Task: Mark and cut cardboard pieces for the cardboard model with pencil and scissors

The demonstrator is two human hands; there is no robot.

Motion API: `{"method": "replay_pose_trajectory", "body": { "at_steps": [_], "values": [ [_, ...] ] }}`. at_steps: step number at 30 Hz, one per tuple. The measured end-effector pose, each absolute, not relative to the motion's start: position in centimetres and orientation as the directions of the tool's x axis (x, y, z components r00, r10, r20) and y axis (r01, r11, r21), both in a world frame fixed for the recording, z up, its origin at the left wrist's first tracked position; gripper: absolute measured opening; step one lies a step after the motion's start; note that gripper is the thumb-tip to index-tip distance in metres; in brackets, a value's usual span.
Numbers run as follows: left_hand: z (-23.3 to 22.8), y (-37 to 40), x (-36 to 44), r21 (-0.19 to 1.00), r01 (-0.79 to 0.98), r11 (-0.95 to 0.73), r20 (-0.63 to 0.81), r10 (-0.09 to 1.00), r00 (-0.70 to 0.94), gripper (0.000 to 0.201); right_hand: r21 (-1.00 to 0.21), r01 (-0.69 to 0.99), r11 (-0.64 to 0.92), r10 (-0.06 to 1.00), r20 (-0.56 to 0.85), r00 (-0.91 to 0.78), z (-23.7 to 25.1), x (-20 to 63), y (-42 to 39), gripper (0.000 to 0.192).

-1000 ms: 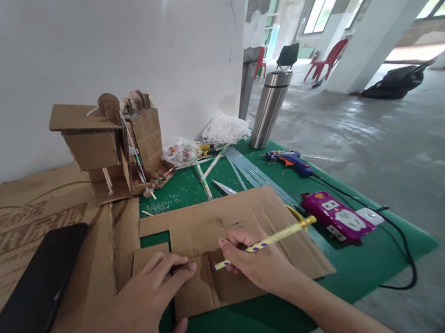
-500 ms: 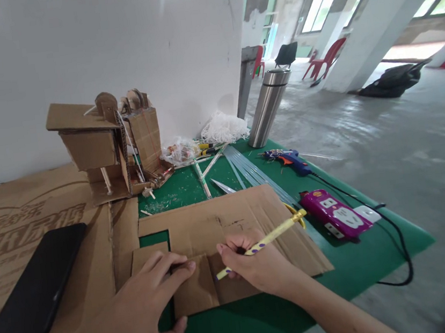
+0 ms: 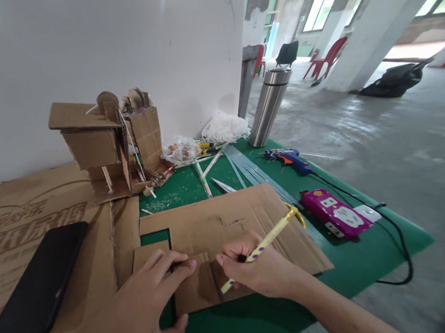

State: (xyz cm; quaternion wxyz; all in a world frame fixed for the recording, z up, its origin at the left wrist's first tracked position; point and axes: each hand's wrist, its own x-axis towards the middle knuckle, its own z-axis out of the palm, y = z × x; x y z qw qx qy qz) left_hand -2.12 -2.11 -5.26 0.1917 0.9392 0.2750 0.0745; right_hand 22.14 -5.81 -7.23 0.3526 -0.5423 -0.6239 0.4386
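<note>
A pale yellow pen with purple dots (image 3: pixel 271 234) is gripped in my right hand (image 3: pixel 255 268), its tip down at the right edge of a small cardboard piece (image 3: pixel 194 286). That piece lies on a larger cardboard sheet (image 3: pixel 228 214) with a notch cut from its left side. The fingertips of my left hand (image 3: pixel 153 299) press on the small piece, fingers spread and the thumb near its lower left corner. Another cardboard strip (image 3: pixel 147 253) lies partly under my left hand.
A black phone (image 3: pixel 38 286) rests on printed cardboard at left. Behind stand a cardboard model (image 3: pixel 109 148) and a steel flask (image 3: pixel 270 107). Glue sticks (image 3: pixel 252 165), scissors (image 3: pixel 224 186), a glue gun (image 3: pixel 289 161) and a purple power strip (image 3: pixel 336 214) lie on the green table.
The pen tip has moved slightly down along the small piece's right edge, and the pen's upper end has tilted left and up. My left hand stays in place.
</note>
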Motion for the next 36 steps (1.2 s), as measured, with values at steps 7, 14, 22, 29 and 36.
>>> {"method": "replay_pose_trajectory", "body": {
  "at_steps": [7,14,22,29,36],
  "values": [
    [-5.46,-2.15,-2.3,0.363,0.498,-0.787,0.004,0.536,0.844,0.068,-0.928,0.371,0.028,0.991,-0.023,-0.133,-7.22,22.18,-5.81,0.038],
    [-5.22,-2.14,-1.98,0.352,0.505,-0.788,-0.012,0.535,0.844,0.066,-0.929,0.369,0.035,0.989,-0.02,-0.144,-7.19,22.16,-5.99,0.038],
    [-5.39,-2.1,-2.11,0.353,0.499,-0.791,-0.006,0.532,0.847,0.067,-0.927,0.361,0.1,0.971,0.013,-0.237,-7.36,22.25,-5.86,0.037],
    [-5.54,-2.09,-2.23,0.38,0.491,-0.784,0.042,0.545,0.837,0.068,-0.929,0.368,0.048,0.987,-0.014,-0.163,-7.36,22.25,-5.81,0.037],
    [-5.6,-2.13,-2.27,0.371,0.493,-0.787,0.03,0.541,0.841,0.068,-0.934,0.348,0.079,0.978,0.005,-0.209,-7.41,22.25,-5.97,0.038]
  ]
}}
